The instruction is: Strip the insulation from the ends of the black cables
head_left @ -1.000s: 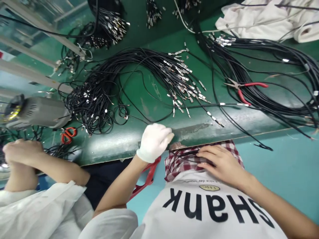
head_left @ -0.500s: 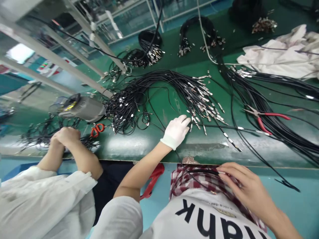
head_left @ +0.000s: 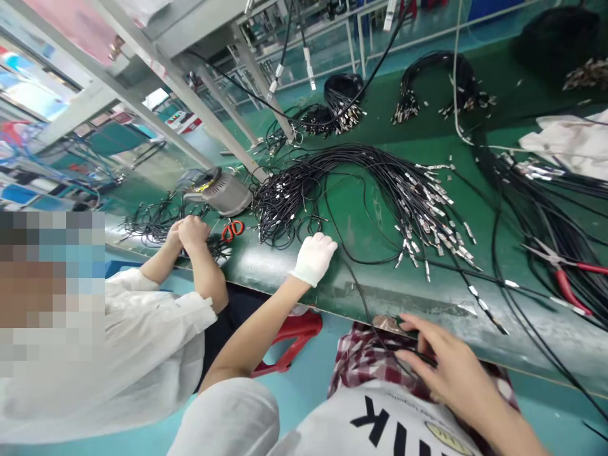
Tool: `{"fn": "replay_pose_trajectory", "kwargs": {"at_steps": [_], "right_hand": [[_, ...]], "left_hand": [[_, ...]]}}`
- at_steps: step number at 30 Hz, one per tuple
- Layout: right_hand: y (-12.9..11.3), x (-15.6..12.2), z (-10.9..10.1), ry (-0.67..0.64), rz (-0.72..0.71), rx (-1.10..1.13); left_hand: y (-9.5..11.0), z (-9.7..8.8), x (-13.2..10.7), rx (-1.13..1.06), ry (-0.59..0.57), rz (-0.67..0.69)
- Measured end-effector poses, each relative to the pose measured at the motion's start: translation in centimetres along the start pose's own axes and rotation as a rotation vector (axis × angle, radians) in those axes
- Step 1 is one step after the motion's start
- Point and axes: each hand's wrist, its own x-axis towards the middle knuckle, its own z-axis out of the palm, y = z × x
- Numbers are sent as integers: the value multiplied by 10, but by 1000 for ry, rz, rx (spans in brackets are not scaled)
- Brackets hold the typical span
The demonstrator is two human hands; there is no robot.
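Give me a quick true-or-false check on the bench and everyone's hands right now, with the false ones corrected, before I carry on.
1. The left hand wears a white glove. True.
2. Both of the wearer's hands are gloved. False: the right hand is bare.
3. A bundle of black cables arches across the green bench. True.
4. The tool at the right edge of the picture has blue handles. False: the pliers there have red handles.
5. An orange-handled tool lies beside the gray machine. True.
6. The neighbor's arms are spread wide. False: the co-worker's hands are close together.
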Motion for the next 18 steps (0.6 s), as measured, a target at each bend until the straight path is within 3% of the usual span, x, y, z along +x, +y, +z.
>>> {"fn": "replay_pose_trajectory", "kwargs": {"at_steps": [3, 7, 14, 16, 18], "right_hand": [[-17, 20, 8, -79, 52, 73], [-26, 25, 6, -178, 92, 179], [-45, 39, -8, -109, 147, 269], [-50, 43, -18, -33, 104, 289], [-49, 37, -34, 96, 27, 278]], "left_hand": [[6, -15, 1, 31, 33, -5], [19, -34, -7, 44, 127, 59], [42, -51, -10, -263, 341, 187], [41, -53, -3, -328, 331, 132], [32, -51, 12, -430, 286, -68]]}}
